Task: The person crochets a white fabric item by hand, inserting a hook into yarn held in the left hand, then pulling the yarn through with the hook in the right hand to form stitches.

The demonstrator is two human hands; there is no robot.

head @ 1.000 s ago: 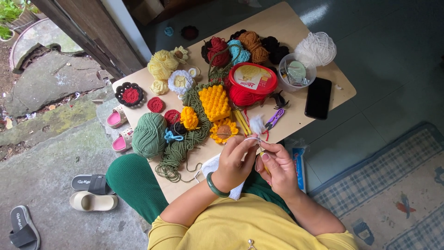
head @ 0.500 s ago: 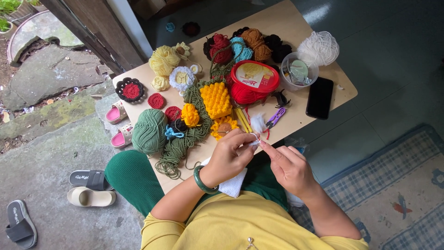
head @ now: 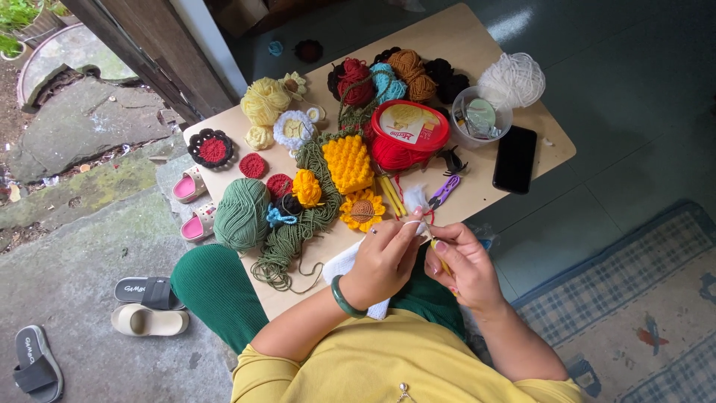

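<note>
The white piece [head: 350, 263] is pinched in the left hand [head: 384, 257] at the table edge, and the hook [head: 440, 257], clasped by the right hand [head: 462, 261], is best worked close beside that pinch.

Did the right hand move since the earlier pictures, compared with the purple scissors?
Yes. The right hand moved away from the purple scissors, down and right toward the body.

My left hand [head: 388, 257] curls palm-down, fingers pinched, wrist bent inward. My right hand [head: 466, 265] sits just beside it, fingers closed in a grip, both forearms angled together.
</note>
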